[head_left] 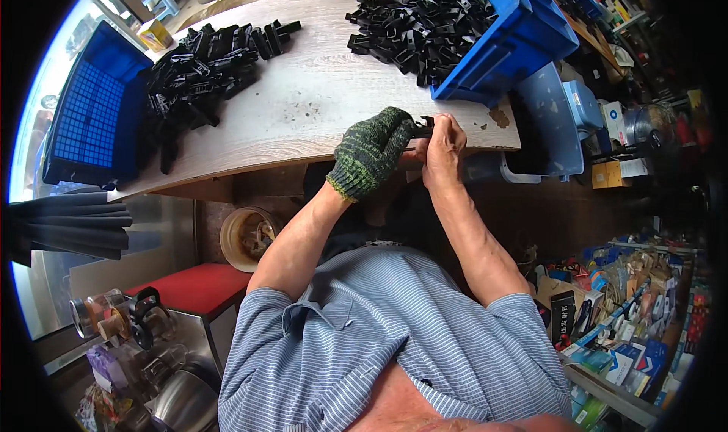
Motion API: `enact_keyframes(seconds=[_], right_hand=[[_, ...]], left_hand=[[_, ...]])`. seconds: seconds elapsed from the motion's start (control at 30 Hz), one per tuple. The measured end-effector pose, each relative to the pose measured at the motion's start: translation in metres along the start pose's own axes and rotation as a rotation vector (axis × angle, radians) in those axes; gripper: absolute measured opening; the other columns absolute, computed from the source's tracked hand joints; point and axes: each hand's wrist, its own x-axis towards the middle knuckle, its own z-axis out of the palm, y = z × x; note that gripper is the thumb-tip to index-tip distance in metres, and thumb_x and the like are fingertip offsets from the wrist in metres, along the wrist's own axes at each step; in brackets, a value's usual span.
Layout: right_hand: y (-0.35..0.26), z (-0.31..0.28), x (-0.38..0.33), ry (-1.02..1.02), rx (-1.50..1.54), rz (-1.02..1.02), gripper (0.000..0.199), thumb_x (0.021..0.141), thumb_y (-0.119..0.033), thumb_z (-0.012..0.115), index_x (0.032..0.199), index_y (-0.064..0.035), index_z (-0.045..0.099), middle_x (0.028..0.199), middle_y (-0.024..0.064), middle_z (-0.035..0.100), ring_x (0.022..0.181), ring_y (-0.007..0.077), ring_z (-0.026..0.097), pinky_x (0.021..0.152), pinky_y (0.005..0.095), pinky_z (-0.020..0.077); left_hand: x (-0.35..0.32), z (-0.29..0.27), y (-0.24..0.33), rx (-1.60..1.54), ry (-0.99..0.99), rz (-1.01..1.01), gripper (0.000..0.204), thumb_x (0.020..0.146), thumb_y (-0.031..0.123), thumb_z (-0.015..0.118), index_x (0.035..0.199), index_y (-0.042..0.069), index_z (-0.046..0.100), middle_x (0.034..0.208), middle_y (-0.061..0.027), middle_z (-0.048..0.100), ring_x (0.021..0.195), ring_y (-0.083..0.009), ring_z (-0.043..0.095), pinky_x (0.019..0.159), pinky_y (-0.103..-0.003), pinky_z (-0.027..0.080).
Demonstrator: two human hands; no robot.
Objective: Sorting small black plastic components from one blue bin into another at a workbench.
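Note:
My left hand (370,150), in a green and black knitted glove, is closed around one end of a black plastic part (423,131) at the table's front edge. My bare right hand (444,145) pinches the other end of the same part, or a second small piece joined to it; the fingers hide which. Beyond my hands, a heap of small black clip-like pieces (421,24) spills out of a tilted blue crate (509,45). Farther left lies a pile of longer black parts (201,68) of similar look.
A blue mesh-sided basket (97,106) stands at the left end of the pale wooden table (303,91). Below the right end sits a translucent blue bin (560,121). A round bucket (249,239) is on the floor. Crowded shelves (629,318) line the right side.

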Motion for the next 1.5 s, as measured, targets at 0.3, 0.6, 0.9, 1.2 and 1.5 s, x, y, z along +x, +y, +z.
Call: enact_keyframes(seconds=[0.3,0.6,0.9,1.2,1.5], right_hand=[[0.020,-0.020,0.010,-0.065,-0.110,-0.284,0.027,0.096,-0.022,0.052,0.072,-0.0113,0.046,0.064,-0.0037,0.038,0.057,0.0066,0.038,0.054,0.0226,0.0338],[0.008,-0.003,0.000,0.004,-0.003,-0.042,0.026,0.098,-0.032,0.050,0.076,-0.0168,0.050,0.065,-0.0032,0.044,0.044,0.0120,0.043,0.041,0.0270,0.0347],[0.015,-0.017,0.003,-0.131,-0.067,-0.321,0.026,0.095,-0.010,0.051,0.072,-0.0053,0.039,0.068,-0.0025,0.036,0.066,0.0083,0.034,0.061,0.0277,0.0331],[0.015,-0.018,0.009,-0.096,-0.061,-0.249,0.028,0.095,-0.015,0.051,0.068,-0.0112,0.044,0.068,-0.0074,0.036,0.065,0.0043,0.031,0.057,0.0252,0.0304],[-0.050,-0.057,0.035,0.154,-0.003,0.149,0.036,0.093,-0.040,0.054,0.075,-0.0092,0.046,0.049,-0.0014,0.026,0.039,0.0148,0.036,0.051,0.0532,0.0569]], left_hand=[[0.015,0.032,0.051,-0.317,0.105,-0.713,0.030,0.099,0.018,0.052,0.127,0.009,0.055,0.100,-0.0213,0.068,0.093,-0.0391,0.066,0.076,-0.046,0.050],[0.000,0.025,0.019,-0.017,0.248,-0.201,0.025,0.099,0.015,0.054,0.118,0.002,0.061,0.104,-0.0188,0.067,0.092,-0.0338,0.066,0.078,-0.042,0.051],[0.019,0.042,0.047,-0.207,0.182,-0.549,0.034,0.097,0.018,0.054,0.130,0.009,0.053,0.104,-0.0192,0.067,0.084,-0.0408,0.064,0.071,-0.049,0.050],[0.014,0.042,0.048,-0.316,0.224,-0.498,0.029,0.100,0.018,0.050,0.126,0.006,0.055,0.097,-0.0206,0.068,0.086,-0.0424,0.065,0.075,-0.048,0.052],[0.056,-0.030,-0.026,0.347,0.483,-0.146,0.024,0.091,0.015,0.063,0.114,0.012,0.068,0.104,-0.0160,0.068,0.097,-0.0329,0.064,0.084,-0.043,0.051]])
